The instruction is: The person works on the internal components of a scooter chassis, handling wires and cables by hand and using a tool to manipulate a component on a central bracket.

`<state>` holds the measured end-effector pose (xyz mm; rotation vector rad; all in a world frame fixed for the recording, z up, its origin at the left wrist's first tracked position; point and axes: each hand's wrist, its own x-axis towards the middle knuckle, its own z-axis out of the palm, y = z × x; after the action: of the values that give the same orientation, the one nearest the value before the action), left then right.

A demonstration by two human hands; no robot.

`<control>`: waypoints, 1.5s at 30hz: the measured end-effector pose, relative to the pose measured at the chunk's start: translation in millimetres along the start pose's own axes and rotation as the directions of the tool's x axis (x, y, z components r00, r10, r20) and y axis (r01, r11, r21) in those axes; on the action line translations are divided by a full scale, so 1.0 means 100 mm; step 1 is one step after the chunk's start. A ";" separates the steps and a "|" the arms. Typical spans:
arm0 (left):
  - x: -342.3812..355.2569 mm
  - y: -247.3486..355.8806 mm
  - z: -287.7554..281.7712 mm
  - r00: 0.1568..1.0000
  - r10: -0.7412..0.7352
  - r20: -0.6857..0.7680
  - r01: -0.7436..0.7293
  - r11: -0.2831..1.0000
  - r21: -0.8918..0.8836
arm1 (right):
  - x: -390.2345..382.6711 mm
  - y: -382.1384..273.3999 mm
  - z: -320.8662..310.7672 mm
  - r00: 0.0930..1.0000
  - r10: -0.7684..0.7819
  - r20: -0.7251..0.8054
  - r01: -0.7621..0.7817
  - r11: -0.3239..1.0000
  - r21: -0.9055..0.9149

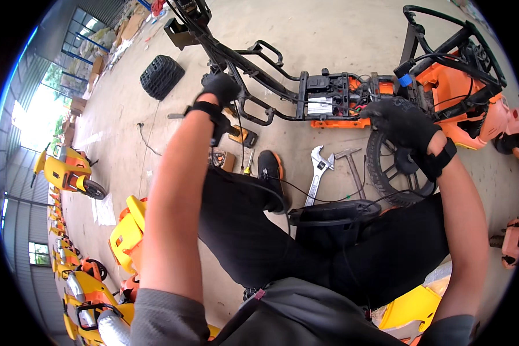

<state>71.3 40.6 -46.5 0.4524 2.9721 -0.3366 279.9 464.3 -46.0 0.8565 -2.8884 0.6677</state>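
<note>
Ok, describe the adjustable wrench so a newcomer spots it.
Start at the black scooter frame across the top. Below it in view, look between the person's shoe and the spoked wheel. The adjustable wrench lies there, left of the duller T-shaped hammer, set apart by its bright silver body and open jaws.

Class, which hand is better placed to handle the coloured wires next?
Probably the right hand: it appears close beside the wires, while the left hand is clearly farther away.

Left grip (221, 89) at the frame (301, 95); black basket (161, 77) to its left; right grip (399, 120) by the wheel (406, 163); wrench (315, 181) and hammer (356, 172) lower left of that grip.
</note>
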 end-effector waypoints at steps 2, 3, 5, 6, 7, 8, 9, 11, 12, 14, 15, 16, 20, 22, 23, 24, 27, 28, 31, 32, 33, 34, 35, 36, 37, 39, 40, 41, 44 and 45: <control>0.00 -0.31 -0.01 0.992 -0.126 0.028 0.129 0.949 -0.289 | 0.05 0.01 -0.02 0.998 0.029 0.062 -0.028 0.999 -0.021; 0.01 -0.39 0.02 0.981 -0.133 0.143 0.184 0.870 -0.458 | 0.07 -0.03 -0.05 0.996 0.058 0.069 -0.057 0.998 -0.017; 0.05 -0.46 0.21 0.957 -0.134 0.258 0.261 0.788 -0.557 | 0.06 -0.19 -0.05 0.990 0.106 0.089 -0.106 0.994 -0.004; 0.10 -0.47 0.28 0.943 -0.128 0.306 0.296 0.742 -0.602 | 0.01 -0.14 0.00 0.995 0.093 0.022 -0.093 0.996 0.017; 0.17 -0.44 0.33 0.946 -0.129 0.297 0.287 0.758 -0.586 | -0.04 -0.14 0.01 0.994 0.106 0.009 -0.106 0.994 0.010; 0.26 -0.72 0.61 0.974 -0.151 0.169 0.220 0.800 -0.558 | -0.01 -0.17 0.03 0.996 0.093 -0.006 -0.093 0.996 0.019; 0.38 -0.79 0.77 0.980 -0.162 0.119 0.200 0.824 -0.530 | 0.04 -0.17 0.02 0.996 0.084 0.009 -0.084 0.994 0.065; 0.52 -0.87 0.97 0.996 -0.093 -0.013 0.082 0.925 -0.372 | 0.11 -0.20 -0.02 0.997 0.076 0.034 -0.078 0.992 0.095; 0.52 -0.89 1.04 0.997 -0.004 -0.080 -0.014 0.975 -0.222 | 0.17 -0.20 -0.01 0.997 0.066 0.038 -0.069 0.994 0.087; 0.53 -0.64 0.95 0.964 -0.259 -0.052 0.196 0.832 -0.519 | 0.23 -0.17 0.00 0.996 0.069 0.048 -0.072 0.996 0.056; 0.50 -0.64 0.95 0.957 -0.274 -0.093 0.193 0.843 -0.503 | 0.25 -0.15 0.03 0.997 0.059 0.053 -0.062 0.996 0.061; 0.48 -0.65 0.93 0.948 -0.289 -0.132 0.192 0.853 -0.485 | 0.29 -0.14 0.06 0.997 0.054 0.054 -0.058 0.995 0.076; 0.37 -0.74 0.84 0.946 -0.305 -0.108 0.229 0.867 -0.443 | 0.43 -0.15 0.09 0.996 0.010 0.089 -0.020 0.993 0.117; 0.34 -0.78 0.89 0.891 -0.438 -0.117 0.330 0.804 -0.495 | 0.54 -0.20 0.08 0.984 0.031 0.177 -0.051 0.993 0.110; 0.33 -0.80 0.91 0.886 -0.447 -0.121 0.334 0.798 -0.501 | 0.56 -0.21 0.09 0.983 0.025 0.181 -0.046 0.993 0.111; 0.35 -0.81 0.91 0.882 -0.454 -0.128 0.334 0.794 -0.508 | 0.58 -0.21 0.10 0.983 0.021 0.184 -0.042 0.993 0.110; 0.35 -0.80 0.94 0.870 -0.464 -0.168 0.312 0.780 -0.543 | 0.62 -0.23 0.08 0.980 0.016 0.197 -0.036 0.994 0.099; 0.35 -0.79 0.93 0.865 -0.466 -0.185 0.298 0.775 -0.557 | 0.62 -0.23 0.07 0.979 0.016 0.201 -0.036 0.995 0.093; 0.41 -0.79 0.97 0.861 -0.459 -0.219 0.272 0.779 -0.565 | 0.62 -0.20 0.11 0.985 -0.011 0.171 -0.001 0.998 0.069; 0.43 -0.78 0.98 0.853 -0.477 -0.212 0.292 0.773 -0.564 | 0.62 -0.20 0.11 0.980 0.006 0.201 -0.019 0.998 0.064; 0.46 -0.77 0.98 0.845 -0.495 -0.205 0.312 0.766 -0.562 | 0.62 -0.19 0.11 0.973 0.023 0.230 -0.038 0.998 0.059; 0.48 -0.76 0.97 0.836 -0.512 -0.198 0.332 0.759 -0.561 | 0.61 -0.18 0.11 0.965 0.040 0.259 -0.056 0.997 0.053; 0.51 -0.73 1.01 0.812 -0.543 -0.214 0.353 0.748 -0.562 | 0.60 -0.17 0.12 0.968 0.029 0.249 -0.044 0.998 0.052; 0.56 -0.74 1.10 0.785 -0.574 -0.232 0.373 0.738 -0.562 | 0.58 -0.17 0.12 0.972 0.016 0.235 -0.029 0.998 0.052; 0.58 -0.78 1.14 0.753 -0.607 -0.253 0.398 0.727 -0.559 | 0.58 -0.17 0.13 0.976 -0.005 0.219 -0.008 0.998 0.055; 0.58 -0.80 1.09 0.804 -0.574 -0.158 0.427 0.741 -0.517 | 0.62 -0.20 0.12 0.976 0.018 0.218 -0.032 0.998 0.059; 0.55 -0.74 1.01 0.815 -0.558 -0.156 0.408 0.744 -0.529 | 0.62 -0.22 0.11 0.975 0.033 0.218 -0.047 0.997 0.058; 0.59 -0.79 1.13 0.842 -0.503 -0.197 0.355 0.790 -0.501 | 0.61 -0.21 0.12 0.974 0.039 0.224 -0.054 0.996 0.064; 0.58 -0.76 1.19 0.858 -0.454 -0.240 0.287 0.812 -0.508 | 0.59 -0.18 0.14 0.970 0.054 0.239 -0.076 0.994 0.085; 0.58 -0.78 1.20 0.866 -0.455 -0.207 0.306 0.810 -0.500 | 0.58 -0.18 0.14 0.967 0.060 0.249 -0.085 0.992 0.091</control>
<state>1.9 -43.6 -156.0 -0.1823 3.2877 0.4525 241.2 415.2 -41.6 0.9091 -3.1440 0.7725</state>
